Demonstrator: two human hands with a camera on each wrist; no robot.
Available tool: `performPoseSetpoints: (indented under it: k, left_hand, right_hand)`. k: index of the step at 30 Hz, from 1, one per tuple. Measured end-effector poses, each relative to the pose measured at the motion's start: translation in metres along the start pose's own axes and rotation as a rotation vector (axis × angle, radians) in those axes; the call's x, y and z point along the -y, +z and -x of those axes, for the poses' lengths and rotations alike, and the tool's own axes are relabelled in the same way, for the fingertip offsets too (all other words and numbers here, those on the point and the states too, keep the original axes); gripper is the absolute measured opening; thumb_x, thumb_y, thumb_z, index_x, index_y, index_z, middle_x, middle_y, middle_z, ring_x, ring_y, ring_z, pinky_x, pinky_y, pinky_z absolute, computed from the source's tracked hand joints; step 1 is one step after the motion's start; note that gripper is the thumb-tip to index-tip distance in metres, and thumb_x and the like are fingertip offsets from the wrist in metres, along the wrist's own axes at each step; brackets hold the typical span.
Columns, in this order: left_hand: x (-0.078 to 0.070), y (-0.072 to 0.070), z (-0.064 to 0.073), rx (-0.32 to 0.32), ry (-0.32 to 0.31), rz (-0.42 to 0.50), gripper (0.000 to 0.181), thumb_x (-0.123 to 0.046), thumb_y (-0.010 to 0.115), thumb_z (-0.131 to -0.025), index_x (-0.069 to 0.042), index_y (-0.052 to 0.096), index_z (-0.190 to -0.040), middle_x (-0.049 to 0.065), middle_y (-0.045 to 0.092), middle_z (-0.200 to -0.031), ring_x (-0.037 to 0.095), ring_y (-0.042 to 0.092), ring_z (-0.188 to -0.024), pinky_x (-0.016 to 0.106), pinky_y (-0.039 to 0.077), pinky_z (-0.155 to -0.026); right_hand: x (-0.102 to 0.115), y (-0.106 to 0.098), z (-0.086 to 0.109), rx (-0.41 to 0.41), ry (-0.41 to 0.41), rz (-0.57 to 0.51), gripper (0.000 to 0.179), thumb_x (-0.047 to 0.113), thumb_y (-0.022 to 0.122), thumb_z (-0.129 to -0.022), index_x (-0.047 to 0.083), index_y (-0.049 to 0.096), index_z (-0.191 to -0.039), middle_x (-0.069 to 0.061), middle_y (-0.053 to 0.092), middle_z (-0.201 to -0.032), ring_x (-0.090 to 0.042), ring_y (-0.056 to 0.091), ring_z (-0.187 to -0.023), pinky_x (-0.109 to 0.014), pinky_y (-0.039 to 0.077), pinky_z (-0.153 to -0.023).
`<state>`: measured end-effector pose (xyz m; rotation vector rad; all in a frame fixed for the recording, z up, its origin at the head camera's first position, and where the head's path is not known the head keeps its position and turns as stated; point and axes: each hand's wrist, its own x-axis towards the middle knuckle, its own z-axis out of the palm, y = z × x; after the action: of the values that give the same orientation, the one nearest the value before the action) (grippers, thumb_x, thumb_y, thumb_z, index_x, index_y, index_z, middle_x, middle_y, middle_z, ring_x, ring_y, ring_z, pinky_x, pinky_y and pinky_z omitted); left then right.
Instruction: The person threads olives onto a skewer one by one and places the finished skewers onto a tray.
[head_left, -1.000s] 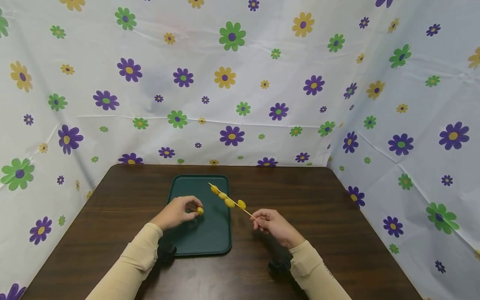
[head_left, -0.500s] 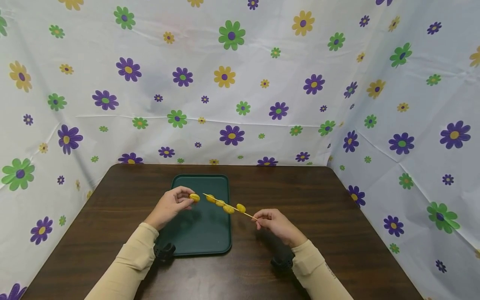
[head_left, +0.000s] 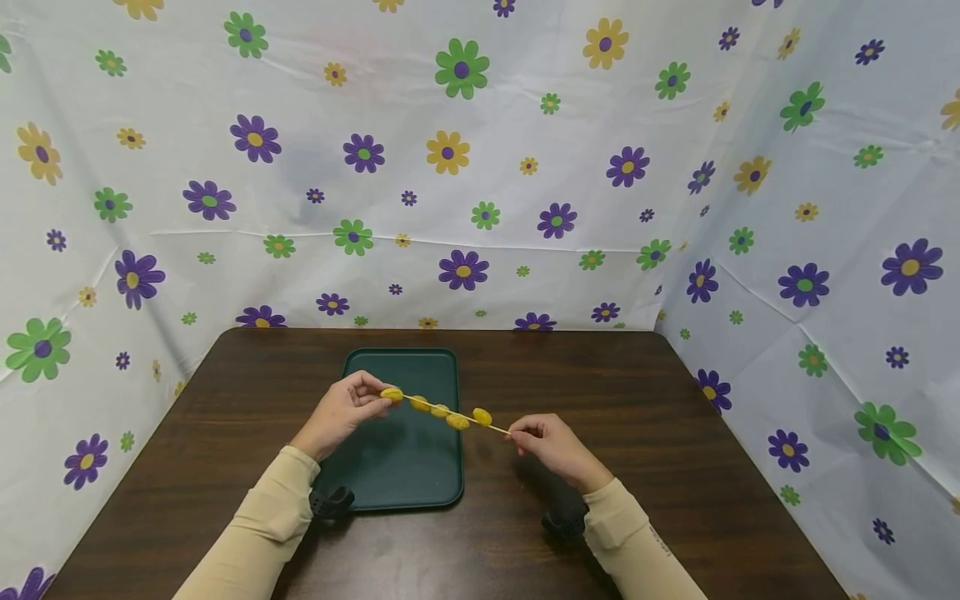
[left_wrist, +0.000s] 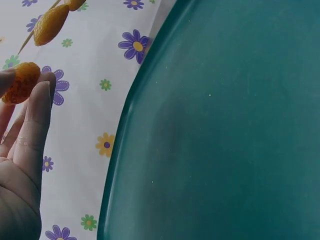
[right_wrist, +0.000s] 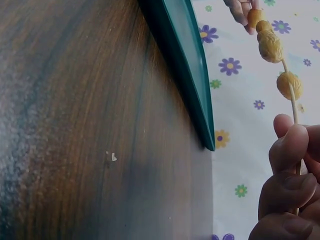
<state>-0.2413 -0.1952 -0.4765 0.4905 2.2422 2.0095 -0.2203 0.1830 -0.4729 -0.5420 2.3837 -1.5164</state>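
My left hand [head_left: 337,418] pinches a small yellow oval food piece [left_wrist: 22,82], wrinkled and speckled like a baby potato, between thumb and fingertips above the tray. With the fingers of my right hand [head_left: 558,450] I grip the lower end of a thin wooden skewer [right_wrist: 294,111]. Several similar yellow pieces [right_wrist: 270,47] are threaded along it, one [head_left: 482,416] standing apart nearer the right hand. The skewer's pointed tip [left_wrist: 22,47] is beside the held piece; in the left wrist view a small gap shows between them, while in the head view they overlap.
A dark green rectangular tray [head_left: 401,475] lies on the brown wooden table [head_left: 585,375], beneath the left hand and skewer. A white flowered cloth [head_left: 300,167] hangs behind and beside the table. A tiny pale crumb [right_wrist: 113,157] lies on the wood.
My left hand has risen to the upper left with the yellow piece, then edged to the skewer tip. The skewer has tilted flatter, its tip moving left and down. The right hand barely moved.
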Motion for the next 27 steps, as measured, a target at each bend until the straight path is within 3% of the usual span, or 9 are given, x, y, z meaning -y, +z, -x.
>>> performPoseSetpoints:
  k: [3,10,20,27]
  left_hand:
    - [0.0009,-0.0003,0.0007,0.007,0.021,-0.025,0.026,-0.004,0.069,-0.096,0.005,0.058,-0.118,0.024,0.065,-0.127,0.046,0.066,-0.109,0.032,0.06,-0.084]
    - [0.0033,-0.0001,0.0009,-0.006,0.072,-0.123,0.028,-0.007,0.074,-0.093,-0.003,0.065,-0.119,0.017,0.067,-0.123,0.025,0.066,-0.11,0.026,0.057,-0.087]
    - [0.0016,0.0025,0.0017,0.014,0.057,-0.128,0.029,-0.011,0.074,-0.094,-0.005,0.068,-0.122,0.015,0.068,-0.124,0.026,0.067,-0.107,0.025,0.056,-0.089]
    - [0.0009,0.0045,0.0017,-0.028,0.075,-0.262,0.025,-0.014,0.076,-0.091,-0.01,0.076,-0.116,0.009,0.072,-0.115,0.023,0.066,-0.096,0.025,0.057,-0.08]
  right_hand:
    - [-0.0004,0.0004,-0.0005,-0.001,0.002,0.006,0.023,0.011,0.058,-0.104,-0.008,0.071,-0.107,-0.002,0.061,-0.078,-0.033,0.057,-0.08,-0.028,0.045,-0.07]
    - [-0.0039,0.0012,-0.0021,-0.002,0.007,0.036,0.022,0.012,0.059,-0.103,-0.006,0.072,-0.107,-0.003,0.061,-0.078,-0.024,0.056,-0.078,-0.031,0.045,-0.071]
    - [-0.003,0.0014,-0.0014,-0.014,-0.005,0.055,0.021,0.011,0.06,-0.103,-0.007,0.072,-0.105,-0.005,0.062,-0.078,-0.017,0.055,-0.075,-0.027,0.046,-0.069]
    - [0.0012,0.0014,-0.0013,-0.064,-0.058,0.156,0.018,0.009,0.062,-0.102,-0.004,0.074,-0.102,-0.007,0.064,-0.075,-0.014,0.054,-0.07,-0.026,0.045,-0.065]
